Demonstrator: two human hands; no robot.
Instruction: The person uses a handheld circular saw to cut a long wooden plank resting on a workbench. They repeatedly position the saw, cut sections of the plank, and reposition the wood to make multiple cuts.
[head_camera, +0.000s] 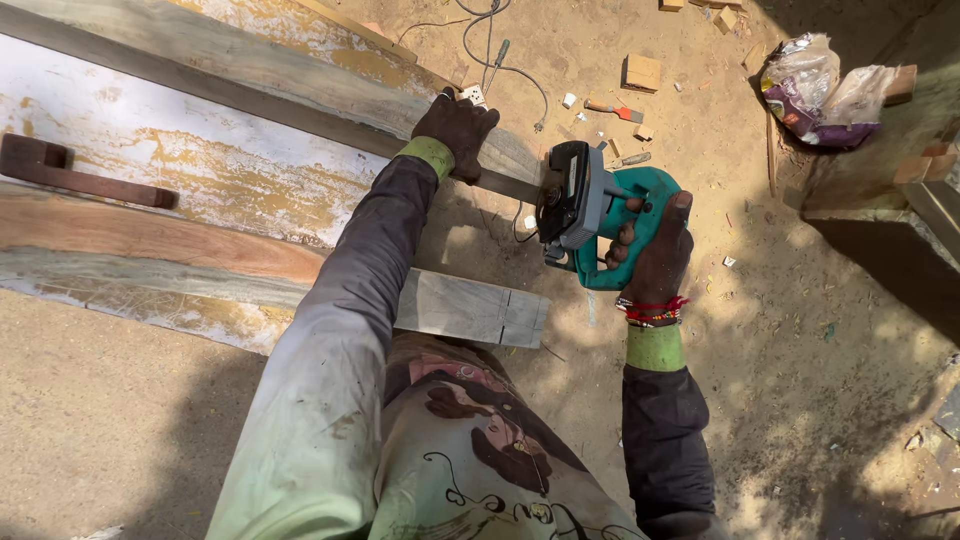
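Head view, looking down. The right hand (655, 250) is wrapped tight round the handle of a teal saw (600, 215), its grip fully closed on the tool. The saw's black guard sits at the end of a narrow grey batten (300, 105) that runs diagonally from upper left down to the tool. The left hand (455, 130) is pressed flat on the batten just behind the saw, fingers curled over the far edge; that grip is closed on the batten, pinning rather than lifting.

To do this cut well: keep the pinning hand where it is or further back, never nearer the guard. Hold the saw square to the batten and feed steadily. Whether the blade is touching wood is hard to tell, since the guard hides it.

The batten end overhangs the sandy ground (820, 330), so the offcut should have room to drop free. A short grey board (470, 308) lies below, near the body, its right end marked with a scored line.

Edges and room: a cord (505, 65) loops across the ground just beyond the left hand, close to the cut line; it wants watching. Small wood blocks (642, 72) and a chisel-like tool (615, 110) lie scattered beyond the saw. A plastic bag (820, 90) sits well apart at upper right. To the right of the saw the ground is mostly open. To the left, wide painted planks (170, 160) fill the space, with a dark curved piece (75, 172) resting on them.
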